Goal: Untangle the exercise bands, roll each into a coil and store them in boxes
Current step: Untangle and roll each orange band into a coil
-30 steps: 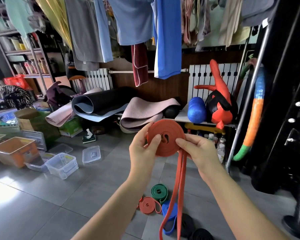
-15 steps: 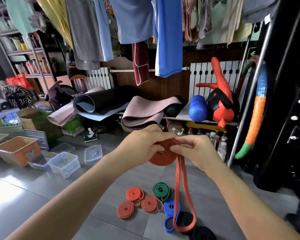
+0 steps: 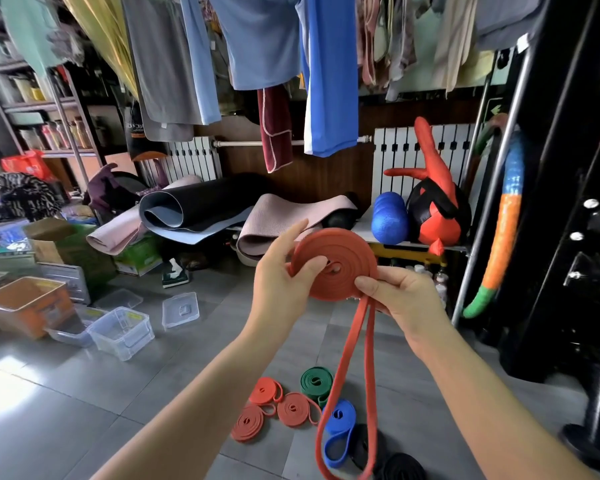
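I hold a red exercise band [image 3: 340, 258], partly rolled into a flat coil, at chest height. My left hand [image 3: 284, 282] grips the coil's left side, thumb on its face. My right hand [image 3: 399, 299] pinches the lower right edge where the loose tail leaves. The tail hangs down as a long loop [image 3: 347, 410]. On the floor below lie three red coils [image 3: 267, 407], a green coil [image 3: 316, 381], a blue coil [image 3: 340, 424] and black bands [image 3: 395, 465].
Clear plastic boxes [image 3: 123, 332] and a lid [image 3: 181, 310] sit on the grey tiled floor at left, beside an orange bin [image 3: 25, 306]. Rolled mats [image 3: 201, 209] lie behind. A black machine frame [image 3: 568, 202] stands at right. Clothes hang overhead.
The coil, which dipped low and flat half a second ago, is raised and turned to face me again. It has grown wider, and the hanging tail loop is shorter than a second ago.
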